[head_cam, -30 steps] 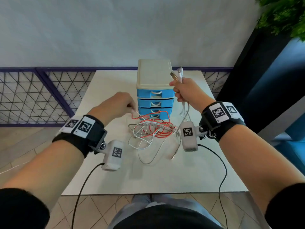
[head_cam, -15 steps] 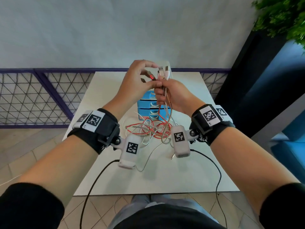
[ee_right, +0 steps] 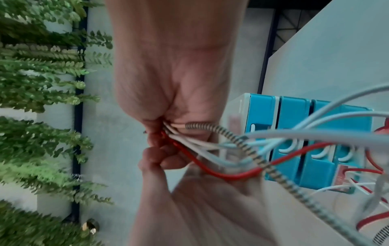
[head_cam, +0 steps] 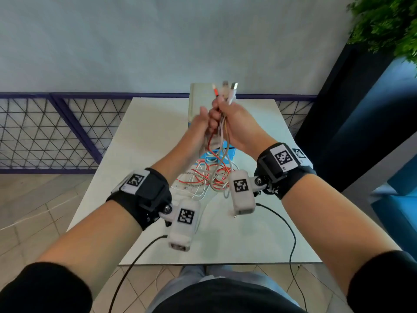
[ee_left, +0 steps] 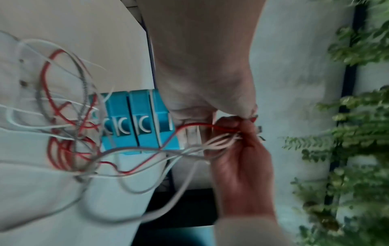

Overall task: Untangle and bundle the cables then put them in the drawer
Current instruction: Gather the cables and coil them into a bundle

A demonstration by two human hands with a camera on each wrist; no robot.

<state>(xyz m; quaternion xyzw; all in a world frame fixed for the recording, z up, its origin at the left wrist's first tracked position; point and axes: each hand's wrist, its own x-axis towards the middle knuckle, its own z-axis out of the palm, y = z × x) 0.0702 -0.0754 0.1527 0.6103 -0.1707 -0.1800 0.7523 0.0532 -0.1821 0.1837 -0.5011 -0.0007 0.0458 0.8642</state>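
My right hand (head_cam: 234,127) is raised above the table and grips several cables just below their plugs (head_cam: 225,90), which stick up out of the fist. The red, white and braided cables (head_cam: 222,143) hang from it to a tangle (head_cam: 200,179) on the table. My left hand (head_cam: 197,129) sits against the right one, just under it, fingers curled round the same strands. In the right wrist view the left thumb (ee_right: 151,154) presses by the red cable (ee_right: 221,174). The drawer unit (head_cam: 198,98), beige top and blue drawers (ee_left: 126,126), stands shut behind the hands.
The white table (head_cam: 146,154) ends at a purple mesh fence (head_cam: 45,132) on the left and back. A dark panel (head_cam: 338,109) and a blue seat (head_cam: 401,188) stand to the right, with a plant (head_cam: 388,26) above. Black camera leads (head_cam: 291,240) hang from both wrists.
My left hand left the pile on the table, rose to the plugs, then dropped just below my right hand. The cable ends now sit higher and nearer the middle.
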